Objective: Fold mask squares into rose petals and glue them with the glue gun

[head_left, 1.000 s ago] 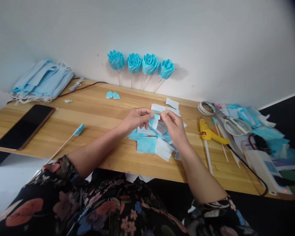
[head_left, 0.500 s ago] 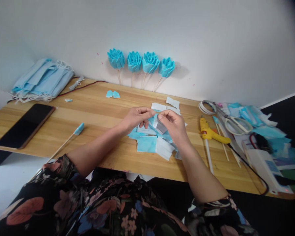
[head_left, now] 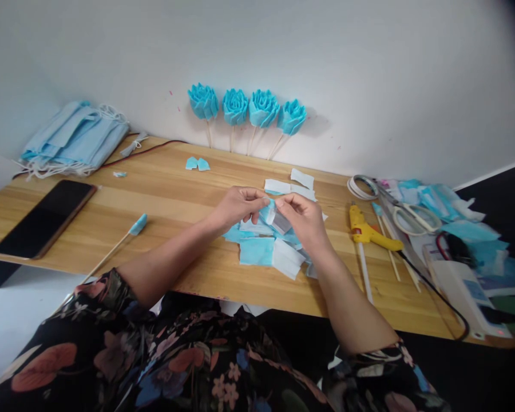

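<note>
My left hand [head_left: 241, 205] and my right hand [head_left: 301, 217] meet over a spread of cut blue and white mask pieces [head_left: 256, 250]. Between my fingertips is a small piece of blue mask fabric [head_left: 269, 209], pinched from both sides. Its lower part overlaps the pieces beneath, so its outline is hard to make out. To the left, a wooden stick with a blue wrapped tip [head_left: 138, 224] reaches over the table's front edge. Two small blue cut petals [head_left: 197, 164] lie farther back on the wooden table [head_left: 154, 189].
Several blue fabric flowers [head_left: 234, 107] on sticks lean against the wall. Stacked face masks [head_left: 75, 137] and a phone [head_left: 45, 219] lie left. On the right are a yellow glue gun [head_left: 363, 226], a tape roll [head_left: 361, 187], scissors [head_left: 416, 220], a white power strip [head_left: 466, 294] and mask scraps [head_left: 472, 229].
My fingertips have shifted slightly on the small blue piece, with the left fingers a little lower. The other things stay where they were.
</note>
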A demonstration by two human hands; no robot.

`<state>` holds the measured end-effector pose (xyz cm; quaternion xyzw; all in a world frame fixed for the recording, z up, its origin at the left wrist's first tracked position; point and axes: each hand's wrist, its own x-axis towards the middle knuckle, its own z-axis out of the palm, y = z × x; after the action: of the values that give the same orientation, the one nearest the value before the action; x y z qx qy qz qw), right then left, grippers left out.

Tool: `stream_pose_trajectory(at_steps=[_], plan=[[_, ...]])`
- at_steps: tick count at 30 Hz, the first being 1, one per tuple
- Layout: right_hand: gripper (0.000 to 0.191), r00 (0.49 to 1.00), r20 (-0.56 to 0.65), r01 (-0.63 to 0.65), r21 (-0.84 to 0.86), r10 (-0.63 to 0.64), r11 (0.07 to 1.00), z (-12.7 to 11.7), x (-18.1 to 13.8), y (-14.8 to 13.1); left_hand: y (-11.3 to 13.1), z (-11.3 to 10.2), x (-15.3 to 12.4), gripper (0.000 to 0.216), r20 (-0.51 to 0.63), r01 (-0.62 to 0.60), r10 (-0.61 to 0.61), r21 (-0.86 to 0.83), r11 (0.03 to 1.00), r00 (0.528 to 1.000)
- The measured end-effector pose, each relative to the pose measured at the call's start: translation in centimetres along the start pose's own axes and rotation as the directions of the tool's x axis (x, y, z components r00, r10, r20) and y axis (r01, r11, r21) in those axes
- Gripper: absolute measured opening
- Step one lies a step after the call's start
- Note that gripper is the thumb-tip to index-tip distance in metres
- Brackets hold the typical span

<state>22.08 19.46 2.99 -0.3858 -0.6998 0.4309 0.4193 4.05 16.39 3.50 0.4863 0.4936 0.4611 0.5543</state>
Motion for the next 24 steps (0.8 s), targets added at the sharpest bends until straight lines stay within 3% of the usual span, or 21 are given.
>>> stream_pose_trajectory(at_steps=[10, 13, 19, 24], plan=[[0.019, 0.997, -0.068, 0.048, -0.012, -0.048, 0.999, -0.1, 0.0, 0.4, 0.0, -0.3, 0.2, 0.016, -0.04, 0.019, -0.021, -0.054, 0.998, 0.999], [0.023, 0.987, -0.085, 0.134, -0.054, -0.139, 0.989, -0.2, 0.0, 0.5, -0.2, -0.7, 0.4, 0.02, -0.076, 0.001, -0.01, -0.124, 0.992, 0.997], [0.033, 0.93, 0.039, 0.354, -0.351, -0.364, 0.867, 0.1, -0.2, 0.0, -0.3, -0.7, 0.6, 0.02, -0.103, 0.023, -0.043, -0.188, 0.982, 0.994], [0.011, 0.9, 0.043, 0.414, -0.394, -0.434, 0.82, 0.4, -0.3, -0.1, -0.4, -0.4, 0.5, 0.019, -0.095, 0.019, -0.036, -0.169, 0.986, 0.995]])
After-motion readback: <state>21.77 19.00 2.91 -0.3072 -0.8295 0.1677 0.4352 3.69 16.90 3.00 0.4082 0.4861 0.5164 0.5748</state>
